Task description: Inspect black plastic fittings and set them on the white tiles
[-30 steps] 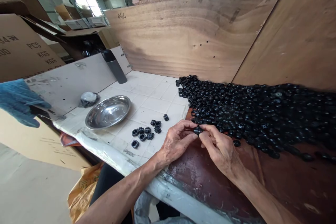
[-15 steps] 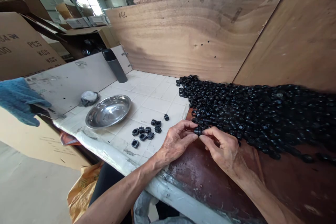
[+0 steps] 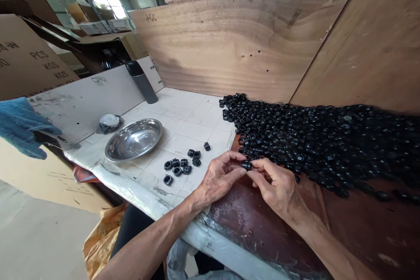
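A small black ring-shaped plastic part (image 3: 246, 165) is pinched between the fingertips of both my hands, over the edge of the brown surface. My left hand (image 3: 221, 176) grips it from the left with thumb and forefinger. From the right, my right hand (image 3: 277, 186) holds it the same way. Fingers hide much of the part. Just beyond my hands spreads a large heap of similar black parts (image 3: 295, 135). To the left of my left hand, several loose black parts (image 3: 183, 162) lie on the pale tiled tabletop (image 3: 193, 127).
A shiny metal dish (image 3: 134, 140) sits on the left of the tabletop, with a plastic-wrapped bundle (image 3: 110, 122) beside it. A dark grey bottle (image 3: 142, 83) leans by the low side board. A tall wooden panel (image 3: 229, 39) closes off the back. A blue cloth (image 3: 26, 127) hangs at left.
Both hands stay at nearly the same place with the black part between them. The whole view has shifted very slightly; nothing else has visibly moved.
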Demonstrator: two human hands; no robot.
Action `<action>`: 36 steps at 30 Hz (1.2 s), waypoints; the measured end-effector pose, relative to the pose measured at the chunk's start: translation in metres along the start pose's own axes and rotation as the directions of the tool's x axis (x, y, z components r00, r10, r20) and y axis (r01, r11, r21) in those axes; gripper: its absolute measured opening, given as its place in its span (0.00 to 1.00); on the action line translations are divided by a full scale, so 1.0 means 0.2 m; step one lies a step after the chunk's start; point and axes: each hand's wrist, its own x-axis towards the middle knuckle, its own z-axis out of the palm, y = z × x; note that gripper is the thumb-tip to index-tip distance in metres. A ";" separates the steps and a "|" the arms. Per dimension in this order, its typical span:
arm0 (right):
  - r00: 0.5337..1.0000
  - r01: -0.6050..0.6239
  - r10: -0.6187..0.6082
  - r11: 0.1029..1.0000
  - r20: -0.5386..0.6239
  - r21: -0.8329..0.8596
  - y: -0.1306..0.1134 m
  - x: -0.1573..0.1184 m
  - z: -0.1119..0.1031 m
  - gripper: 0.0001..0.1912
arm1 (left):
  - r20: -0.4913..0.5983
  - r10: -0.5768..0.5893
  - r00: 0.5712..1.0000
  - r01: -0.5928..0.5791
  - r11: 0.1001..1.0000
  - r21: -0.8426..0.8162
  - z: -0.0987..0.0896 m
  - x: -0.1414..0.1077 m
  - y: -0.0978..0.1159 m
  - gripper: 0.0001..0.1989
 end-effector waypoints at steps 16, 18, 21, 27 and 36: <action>0.997 -0.058 0.063 0.992 -0.042 0.109 -0.02 0.00 0.01 0.11 | 0.030 -0.039 0.999 0.037 0.998 0.052 -0.01 0.00 0.01 0.17; 0.991 -0.127 0.133 0.978 -0.020 0.168 -0.03 0.00 0.02 0.11 | 0.051 -0.008 0.999 0.003 0.994 0.108 -0.02 -0.01 0.00 0.17; 0.900 -0.420 0.425 0.780 0.100 0.465 -0.04 0.01 0.04 0.14 | 0.117 0.165 0.979 -0.198 0.895 0.400 -0.05 -0.01 -0.05 0.13; 0.776 -0.582 0.534 0.401 0.335 0.708 -0.04 0.02 0.05 0.20 | 0.410 0.368 0.834 -0.551 0.530 0.644 -0.11 0.00 -0.10 0.16; 0.772 -0.615 0.532 0.486 0.349 0.621 -0.04 -0.02 0.12 0.16 | 0.549 0.319 0.773 -0.633 0.337 0.697 -0.11 -0.06 -0.08 0.18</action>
